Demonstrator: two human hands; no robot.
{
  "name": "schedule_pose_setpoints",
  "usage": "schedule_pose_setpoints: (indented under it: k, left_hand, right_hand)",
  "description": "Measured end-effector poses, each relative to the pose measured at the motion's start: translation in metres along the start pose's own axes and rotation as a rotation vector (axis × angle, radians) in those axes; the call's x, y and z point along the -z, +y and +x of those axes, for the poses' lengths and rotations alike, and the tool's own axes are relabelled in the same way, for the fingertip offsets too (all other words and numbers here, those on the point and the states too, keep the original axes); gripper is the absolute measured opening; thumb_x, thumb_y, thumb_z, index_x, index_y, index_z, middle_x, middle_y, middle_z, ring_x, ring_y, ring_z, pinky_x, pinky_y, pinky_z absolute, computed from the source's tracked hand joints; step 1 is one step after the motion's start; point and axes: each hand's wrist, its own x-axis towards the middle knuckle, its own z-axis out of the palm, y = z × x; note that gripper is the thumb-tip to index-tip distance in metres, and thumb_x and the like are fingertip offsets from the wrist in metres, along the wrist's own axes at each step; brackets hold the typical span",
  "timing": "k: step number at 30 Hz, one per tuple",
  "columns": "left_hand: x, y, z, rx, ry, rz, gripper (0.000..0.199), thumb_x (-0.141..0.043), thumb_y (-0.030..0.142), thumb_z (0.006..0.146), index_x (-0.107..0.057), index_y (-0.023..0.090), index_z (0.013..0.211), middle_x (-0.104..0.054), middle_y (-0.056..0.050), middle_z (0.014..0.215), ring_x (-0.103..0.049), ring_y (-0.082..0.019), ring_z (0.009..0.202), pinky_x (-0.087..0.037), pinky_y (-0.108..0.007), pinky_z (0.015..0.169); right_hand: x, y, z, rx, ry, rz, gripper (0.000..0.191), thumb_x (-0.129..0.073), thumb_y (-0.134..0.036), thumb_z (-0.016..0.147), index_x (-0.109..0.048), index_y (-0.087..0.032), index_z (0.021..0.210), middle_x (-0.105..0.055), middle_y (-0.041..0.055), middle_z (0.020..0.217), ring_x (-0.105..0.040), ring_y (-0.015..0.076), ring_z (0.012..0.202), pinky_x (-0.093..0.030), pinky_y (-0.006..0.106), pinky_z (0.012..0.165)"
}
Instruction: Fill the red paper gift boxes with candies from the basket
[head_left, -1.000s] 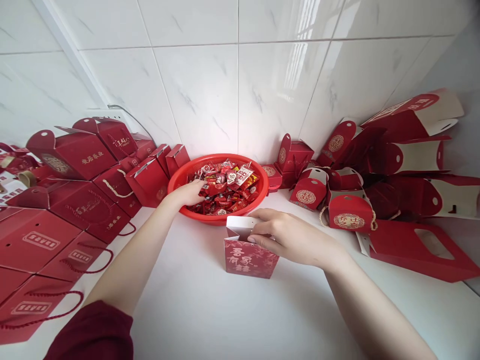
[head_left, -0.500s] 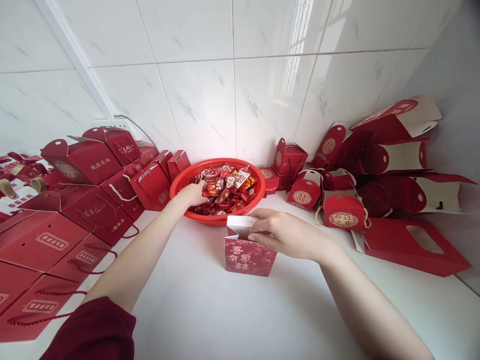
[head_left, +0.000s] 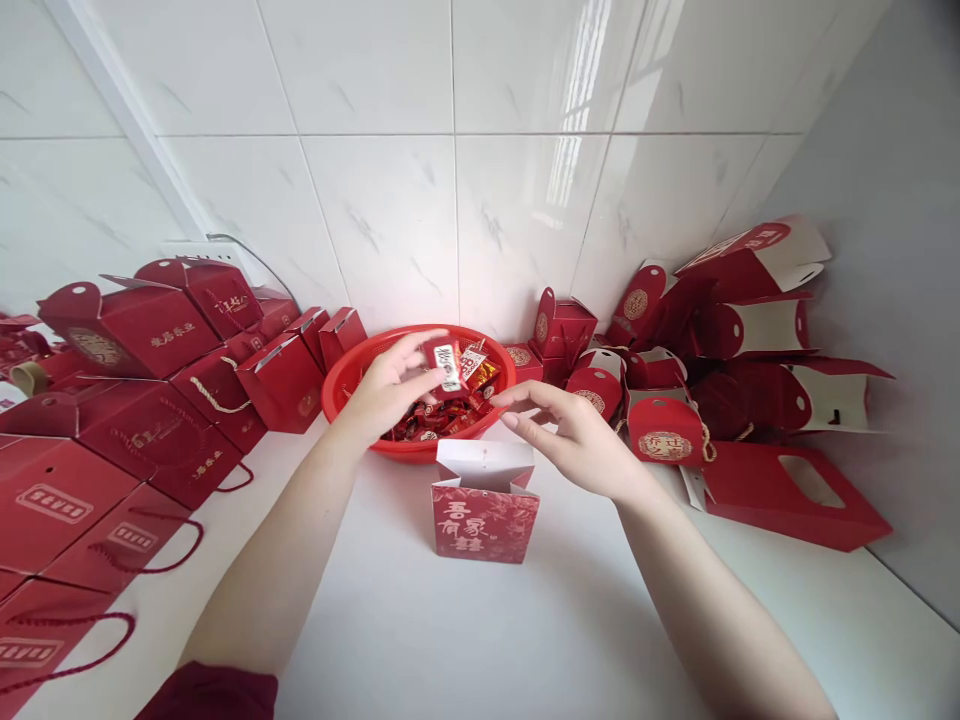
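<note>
The printed bag [head_left: 484,525] stands upright on the white table [head_left: 450,640], in front of the basket and between the two forearms. Its mouth is open, with the white back panel rising above the red front and the sides creased inward; whether anything lies at the bottom is hard to tell from this angle.

The red basket [head_left: 335,400] sits just behind the bag, near the tiled wall [head_left: 375,200]. It is wide and round, and it holds a heap of wrapped sweets [head_left: 476,405], mostly red, with a yellow one and a pale printed packet among them. The left hand [head_left: 391,388] is over the basket and has its thumb and fingers closed on a red packet [head_left: 448,366] with a white label, lifted above the heap. The right hand [head_left: 576,435] is empty, just behind and to the right of the bag's mouth, its thumb and forefinger slightly apart and pointing toward the basket.

To the left, red cartons [head_left: 142,325] are stacked in rows, some with cord handles, and smaller red bags [head_left: 289,385] stand between them and the basket. To the right, an upright box [head_left: 566,335] with a rounded tab stands near the wall, beside a loose pile of gift boxes [head_left: 664,435]. Several of these lie open toward the side, showing pale insides. In front of the pile lies a flat-sided red box [head_left: 757,495] with an oblong cut-out
</note>
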Motion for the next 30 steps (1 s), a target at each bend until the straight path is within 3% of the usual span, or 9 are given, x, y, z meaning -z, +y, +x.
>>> schedule_pose_setpoints:
  k: [2,5,9,12,18,25,30]
  left_hand:
    - [-0.019,0.013,-0.009,0.021,-0.057,-0.193,0.042,-0.071,0.036,0.082,-0.062,0.021,0.121,-0.071,-0.008,0.113,-0.068,-0.022,0.096,-0.056,-0.025,0.069]
    - [-0.043,0.016,-0.018,0.108,-0.024,-0.42,0.034,-0.073,0.035,0.081,-0.065,0.021,0.11,-0.072,-0.006,0.108,-0.069,-0.02,0.097,-0.058,-0.026,0.075]
    - [-0.057,0.009,-0.023,0.2,-0.047,-0.497,0.034,-0.076,0.034,0.079,-0.063,0.022,0.108,-0.071,-0.004,0.105,-0.069,-0.02,0.096,-0.06,-0.027,0.075]
    - [-0.053,0.008,-0.022,0.218,-0.091,-0.484,0.035,-0.075,0.036,0.079,-0.065,0.021,0.109,-0.071,-0.005,0.102,-0.07,-0.019,0.09,-0.06,-0.027,0.07]
    - [-0.04,0.012,-0.018,0.193,-0.116,-0.344,0.028,-0.075,0.037,0.081,-0.073,0.021,0.103,-0.074,-0.005,0.096,-0.071,-0.016,0.079,-0.055,-0.018,0.06]
    - [-0.034,0.015,-0.019,0.149,-0.187,-0.132,0.023,-0.072,0.04,0.083,-0.078,0.018,0.083,-0.075,-0.006,0.081,-0.07,-0.019,0.079,-0.055,-0.025,0.066]
    - [-0.025,0.022,-0.023,0.138,-0.279,-0.054,0.032,-0.067,0.041,0.086,-0.071,0.024,0.113,-0.074,-0.006,0.102,-0.069,-0.023,0.097,-0.057,-0.029,0.074]
  right_hand:
    - [-0.001,0.006,0.003,-0.077,-0.008,0.128,0.027,-0.054,-0.041,0.096,-0.061,-0.022,0.114,-0.068,0.0066,0.111,-0.066,0.0191,0.096,-0.055,0.035,0.081]
    - [-0.002,0.011,0.005,-0.097,-0.052,0.336,0.034,-0.061,-0.042,0.092,-0.056,-0.021,0.119,-0.067,0.0076,0.114,-0.066,0.0189,0.098,-0.055,0.035,0.082]
    - [-0.003,0.013,0.008,-0.07,-0.015,0.477,0.038,-0.07,-0.037,0.087,-0.055,-0.02,0.117,-0.068,0.0061,0.104,-0.067,0.0161,0.089,-0.057,0.034,0.08]
    - [-0.004,0.014,0.011,-0.099,0.007,0.493,0.033,-0.07,-0.036,0.087,-0.058,-0.019,0.112,-0.069,0.0048,0.095,-0.067,0.0152,0.084,-0.057,0.031,0.075]
    - [-0.001,0.013,0.013,-0.072,0.005,0.458,0.026,-0.069,-0.034,0.088,-0.063,-0.017,0.106,-0.07,0.0067,0.103,-0.066,0.0155,0.089,-0.055,0.031,0.078]
    - [0.001,0.005,0.004,-0.005,-0.035,0.224,0.049,-0.057,-0.022,0.094,-0.042,-0.026,0.141,-0.066,0.0039,0.104,-0.063,0.0156,0.09,-0.053,0.034,0.083]
    - [0.001,-0.002,0.001,0.051,-0.016,0.083,0.034,-0.053,-0.02,0.094,-0.051,-0.024,0.128,-0.066,0.004,0.104,-0.063,0.0171,0.094,-0.053,0.032,0.081]
